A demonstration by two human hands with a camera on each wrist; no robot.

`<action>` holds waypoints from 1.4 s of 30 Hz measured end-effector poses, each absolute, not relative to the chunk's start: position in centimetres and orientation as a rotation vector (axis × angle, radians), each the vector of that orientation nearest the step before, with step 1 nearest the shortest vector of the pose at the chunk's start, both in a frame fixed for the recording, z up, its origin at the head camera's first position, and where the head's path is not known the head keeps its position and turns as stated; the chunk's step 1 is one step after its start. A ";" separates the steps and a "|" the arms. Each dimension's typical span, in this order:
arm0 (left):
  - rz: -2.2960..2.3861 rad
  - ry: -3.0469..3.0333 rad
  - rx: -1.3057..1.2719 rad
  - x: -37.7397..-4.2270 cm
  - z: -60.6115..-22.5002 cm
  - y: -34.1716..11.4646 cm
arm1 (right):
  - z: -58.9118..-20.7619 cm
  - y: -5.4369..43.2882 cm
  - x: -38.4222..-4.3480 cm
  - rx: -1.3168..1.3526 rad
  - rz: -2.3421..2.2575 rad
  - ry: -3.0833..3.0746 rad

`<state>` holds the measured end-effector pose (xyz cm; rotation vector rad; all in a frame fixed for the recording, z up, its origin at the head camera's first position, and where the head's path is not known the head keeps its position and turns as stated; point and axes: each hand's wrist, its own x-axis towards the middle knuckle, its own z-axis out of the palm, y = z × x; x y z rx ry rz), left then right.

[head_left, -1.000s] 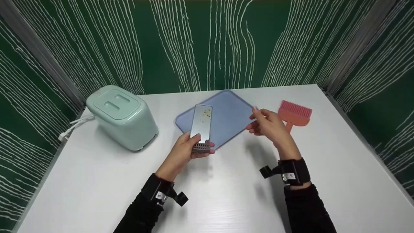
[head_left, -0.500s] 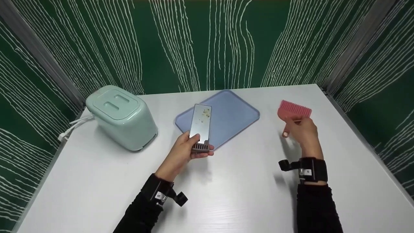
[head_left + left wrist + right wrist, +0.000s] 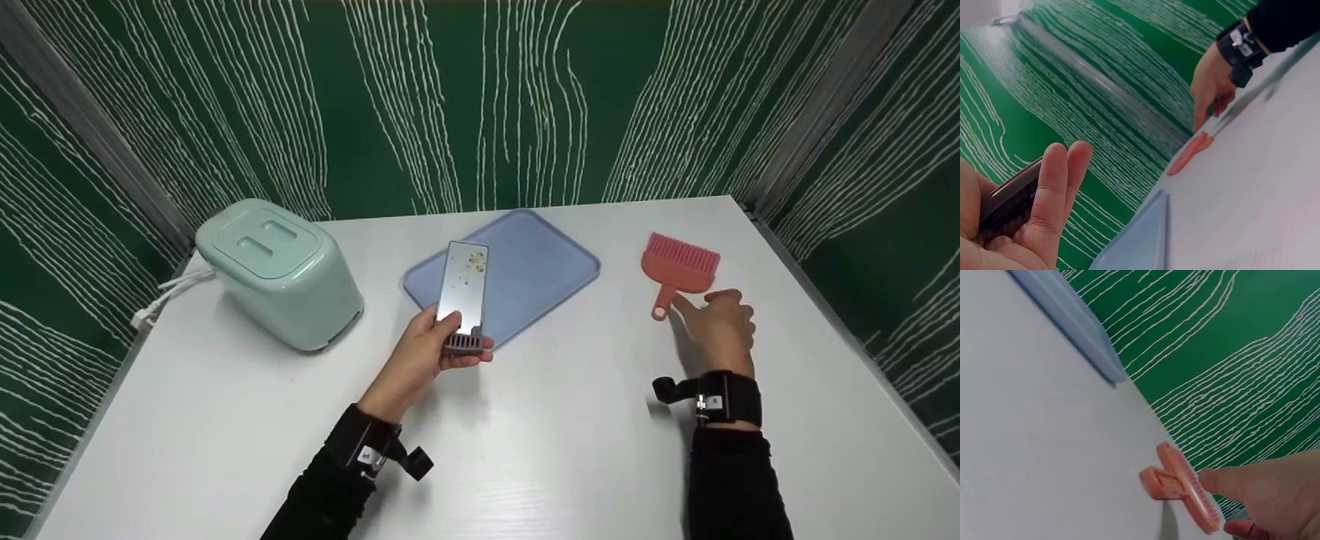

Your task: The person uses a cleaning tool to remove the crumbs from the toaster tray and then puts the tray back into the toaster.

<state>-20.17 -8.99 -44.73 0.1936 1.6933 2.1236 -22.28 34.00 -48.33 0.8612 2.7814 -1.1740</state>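
Crumb tray (image 3: pixel 465 289), the slim metal one, is in our left hand (image 3: pixel 421 351), raised in front of the blue tray (image 3: pixel 536 262), with loose bits (image 3: pixel 476 262) scattered toward its twelve-o'clock end. Our left thumb lies on top of the slotted end (image 3: pixel 463 342) and the fingers are underneath, a firm enough pinch, though it bears only the near end. We judge that this hand does best to be quiet and level, since a dip toward twelve o'clock could spill the bits. At three o'clock from it, the orange brush (image 3: pixel 679 276) rests on the white table (image 3: pixel 555 450), bristles facing about half past twelve, handle (image 3: pixel 663 301) pointing to seven. Our right hand (image 3: pixel 716 330) sits just beside it at five o'clock, thumb apart from the bent, loose fingers, with nothing visibly gripped; whether the thumb touches the brush we cannot tell. If the brush is what we reach for, we would bring the thumb and first finger around the handle rather than pinch the broad head, for better control. Our sleeves are well clear of the toaster (image 3: pixel 289 270) at nine o'clock.
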 end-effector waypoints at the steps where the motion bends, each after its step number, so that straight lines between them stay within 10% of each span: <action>1: 2.124 1.691 0.194 -20.2 -44.7 -9.0 | -48.5 33.9 -22.3 0.850 -1.167 2.783; 42: 2.116 1.662 0.170 -20.3 -45.2 -8.9 | -48.2 33.7 -23.2 0.622 -1.277 2.648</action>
